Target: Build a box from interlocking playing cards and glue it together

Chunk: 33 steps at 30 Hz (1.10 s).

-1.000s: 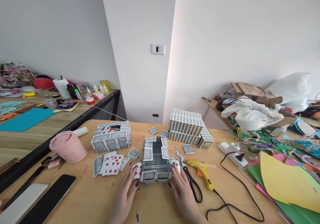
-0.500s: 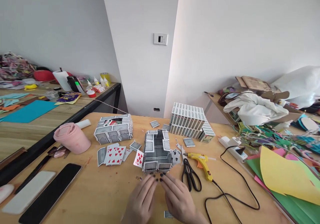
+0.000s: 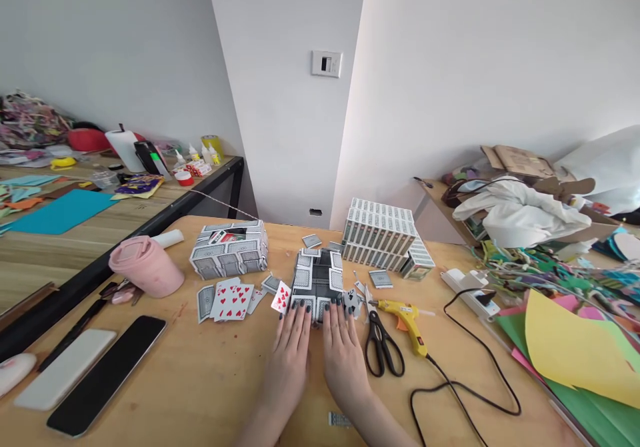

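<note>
A box built from grey-backed playing cards (image 3: pixel 301 279) stands at the middle of the table, open on top. My left hand (image 3: pixel 291 344) lies with fingers stretched out, its tips against the near left part of the box. Mirroring it, my right hand (image 3: pixel 344 344) rests its straight fingertips on the near right part. Neither hand grips anything. The fingers hide some of the box's near side. A heart card (image 3: pixel 281 296) leans out by the box's left, and a black-suited card (image 3: pixel 351 300) lies at its right.
Black scissors (image 3: pixel 383 344) and a yellow glue gun (image 3: pixel 413 324) with a trailing cord lie to the right. Another card box (image 3: pixel 230 260) sits back left, near a pink cup (image 3: pixel 147 267). Rows of stacked card packs (image 3: pixel 377 237) stand behind. A black phone (image 3: pixel 107 374) lies at left.
Both hands have moved forward from the box's near edge. Their fingers, bent together before, now lie straight on its near panels. The near flaps appear to have folded inward.
</note>
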Available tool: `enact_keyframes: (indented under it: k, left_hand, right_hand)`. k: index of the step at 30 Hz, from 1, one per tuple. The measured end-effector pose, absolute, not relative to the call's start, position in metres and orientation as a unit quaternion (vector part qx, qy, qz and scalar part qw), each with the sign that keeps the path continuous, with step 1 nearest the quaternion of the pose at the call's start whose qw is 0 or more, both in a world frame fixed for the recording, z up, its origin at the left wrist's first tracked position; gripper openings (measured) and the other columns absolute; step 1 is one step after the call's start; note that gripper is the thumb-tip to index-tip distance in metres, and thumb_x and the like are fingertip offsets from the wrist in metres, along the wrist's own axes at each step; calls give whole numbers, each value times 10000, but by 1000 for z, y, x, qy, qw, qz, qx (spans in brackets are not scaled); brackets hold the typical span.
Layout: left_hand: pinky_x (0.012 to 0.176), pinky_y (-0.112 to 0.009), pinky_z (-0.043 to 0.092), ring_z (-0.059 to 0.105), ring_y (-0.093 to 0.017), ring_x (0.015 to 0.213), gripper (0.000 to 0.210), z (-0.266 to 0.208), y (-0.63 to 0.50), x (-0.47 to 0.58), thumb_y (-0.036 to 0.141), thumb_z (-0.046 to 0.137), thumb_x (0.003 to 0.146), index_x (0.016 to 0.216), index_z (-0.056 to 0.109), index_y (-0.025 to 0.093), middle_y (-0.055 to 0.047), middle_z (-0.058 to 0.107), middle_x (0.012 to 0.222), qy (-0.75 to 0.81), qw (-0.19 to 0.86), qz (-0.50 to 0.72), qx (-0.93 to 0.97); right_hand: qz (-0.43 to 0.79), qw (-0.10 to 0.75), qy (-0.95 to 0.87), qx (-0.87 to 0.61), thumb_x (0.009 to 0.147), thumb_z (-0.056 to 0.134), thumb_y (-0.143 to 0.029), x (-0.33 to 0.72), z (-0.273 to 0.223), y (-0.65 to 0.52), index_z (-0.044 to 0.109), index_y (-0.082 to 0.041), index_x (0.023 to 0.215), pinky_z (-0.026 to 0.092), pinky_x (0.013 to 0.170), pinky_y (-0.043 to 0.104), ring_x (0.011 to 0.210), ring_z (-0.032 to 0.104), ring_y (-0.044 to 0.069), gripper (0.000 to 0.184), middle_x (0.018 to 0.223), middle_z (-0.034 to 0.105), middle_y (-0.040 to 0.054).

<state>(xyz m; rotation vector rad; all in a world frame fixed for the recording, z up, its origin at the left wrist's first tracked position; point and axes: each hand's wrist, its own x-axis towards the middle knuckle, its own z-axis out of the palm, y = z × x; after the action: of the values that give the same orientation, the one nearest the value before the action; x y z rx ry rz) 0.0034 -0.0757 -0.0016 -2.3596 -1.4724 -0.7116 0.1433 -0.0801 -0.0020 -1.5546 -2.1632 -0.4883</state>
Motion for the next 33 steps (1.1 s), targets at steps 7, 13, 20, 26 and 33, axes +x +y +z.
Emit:
enact_keyframes:
  k: [7, 13, 20, 26, 33]
  left_hand:
    - [1061, -479, 330, 410, -232, 1257, 494, 6, -65, -2, 62, 296, 878, 1352, 366, 185, -96, 486, 1322, -479, 113, -260, -831]
    - [1059, -531, 311, 619, -197, 1014, 366, 27, -46, -6, 97, 327, 887, 1083, 622, 191, -64, 670, 1069, -438, 57, -305, -844]
    - [1088, -492, 263, 622, -127, 615, 353, 45, -32, -6, 78, 365, 845, 868, 684, 228, 18, 689, 711, -439, -59, -280, -852]
    - [1074, -533, 226, 558, -137, 542, 323, 52, -23, -6, 85, 395, 813, 704, 654, 243, 34, 639, 599, -439, -51, -234, -866]
    - [999, -479, 325, 545, -156, 712, 282, 62, -30, -1, 12, 419, 735, 631, 599, 202, 9, 597, 629, -436, -50, -195, -877]
  right_hand:
    - [-158, 211, -797, -543, 766, 322, -10, 146, -2, -67, 441, 14, 1257, 373, 1008, 517, 1182, 474, 316, 506, 1205, 545, 258]
    - [-96, 220, -822, -517, 792, 360, -28, 161, 9, -54, 583, -100, 1090, 353, 1042, 414, 955, 604, 210, 380, 1007, 664, 136]
    - [18, 167, -840, -516, 762, 395, 0, 170, 24, -43, 636, -206, 770, 366, 1012, 355, 589, 593, 125, 316, 649, 665, 4]
    - [23, 109, -838, -535, 797, 437, -97, 172, 33, -34, 625, -208, 653, 445, 891, 317, 704, 641, 167, 262, 597, 664, 25]
    - [46, 24, -845, -532, 714, 483, -72, 157, 50, -41, 617, -170, 671, 432, 614, 278, 650, 600, 196, 172, 656, 657, 77]
